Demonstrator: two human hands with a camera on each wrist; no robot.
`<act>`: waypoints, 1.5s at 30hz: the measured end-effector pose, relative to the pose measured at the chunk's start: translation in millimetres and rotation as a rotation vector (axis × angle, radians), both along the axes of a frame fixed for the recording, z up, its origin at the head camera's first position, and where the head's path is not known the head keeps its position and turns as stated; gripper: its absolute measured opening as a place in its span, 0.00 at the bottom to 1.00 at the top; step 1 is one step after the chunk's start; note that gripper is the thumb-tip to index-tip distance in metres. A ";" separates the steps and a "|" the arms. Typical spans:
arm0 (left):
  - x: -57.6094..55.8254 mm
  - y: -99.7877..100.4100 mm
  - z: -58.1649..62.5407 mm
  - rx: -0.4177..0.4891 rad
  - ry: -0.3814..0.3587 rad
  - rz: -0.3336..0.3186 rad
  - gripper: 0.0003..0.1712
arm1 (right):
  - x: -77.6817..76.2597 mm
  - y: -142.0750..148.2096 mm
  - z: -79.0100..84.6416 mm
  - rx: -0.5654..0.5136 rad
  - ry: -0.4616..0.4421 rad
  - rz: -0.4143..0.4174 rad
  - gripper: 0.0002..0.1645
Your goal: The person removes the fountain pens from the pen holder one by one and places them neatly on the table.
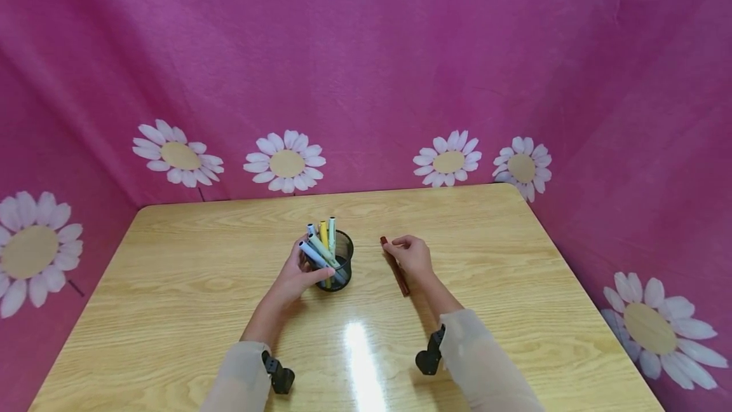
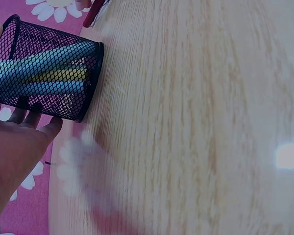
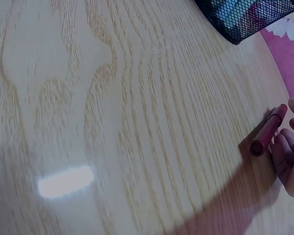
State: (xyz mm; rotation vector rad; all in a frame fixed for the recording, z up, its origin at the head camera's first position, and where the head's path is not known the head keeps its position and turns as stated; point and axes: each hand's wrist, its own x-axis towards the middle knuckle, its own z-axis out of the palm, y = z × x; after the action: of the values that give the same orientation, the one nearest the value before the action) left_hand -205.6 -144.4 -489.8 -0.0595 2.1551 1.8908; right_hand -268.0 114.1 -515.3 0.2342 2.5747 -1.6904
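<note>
My left hand (image 1: 294, 278) grips a black mesh pen cup (image 1: 345, 250) from its left side, thumb across the front and fingers behind. Several light blue, green and yellow markers (image 1: 323, 232) lean in the cup; in the left wrist view they show through its mesh (image 2: 54, 73). To the right of the cup, my right hand (image 1: 413, 257) pinches a dark red marker (image 1: 400, 275) near its far end with thumb and forefinger. In the right wrist view this red marker (image 3: 269, 129) runs close over the tabletop, the other fingers curled beside it.
The wooden table (image 1: 200, 259) reaches back to a pink curtain (image 1: 366, 68) printed with white daisies. A bright glare (image 1: 363, 361) lies on the tabletop between the forearms. Both sleeves carry small black wrist cameras (image 1: 280, 377).
</note>
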 end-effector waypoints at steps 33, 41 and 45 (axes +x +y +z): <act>0.3 1.9 3.8 0.000 -0.005 0.012 0.57 | 12.0 -32.0 64.7 0.014 0.201 0.213 0.17; 0.0 2.4 2.8 0.000 -0.017 0.015 0.57 | 20.2 -51.8 72.3 0.006 0.247 0.282 0.16; -0.5 1.8 1.9 -0.004 -0.034 0.009 0.57 | 24.6 -61.1 75.5 0.000 0.258 0.310 0.15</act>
State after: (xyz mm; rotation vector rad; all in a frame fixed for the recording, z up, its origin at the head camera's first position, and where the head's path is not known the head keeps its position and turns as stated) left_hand -206.1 -142.6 -487.9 -0.1012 2.1406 1.8766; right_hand -243.4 53.0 -439.7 -0.3894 2.6064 -1.6988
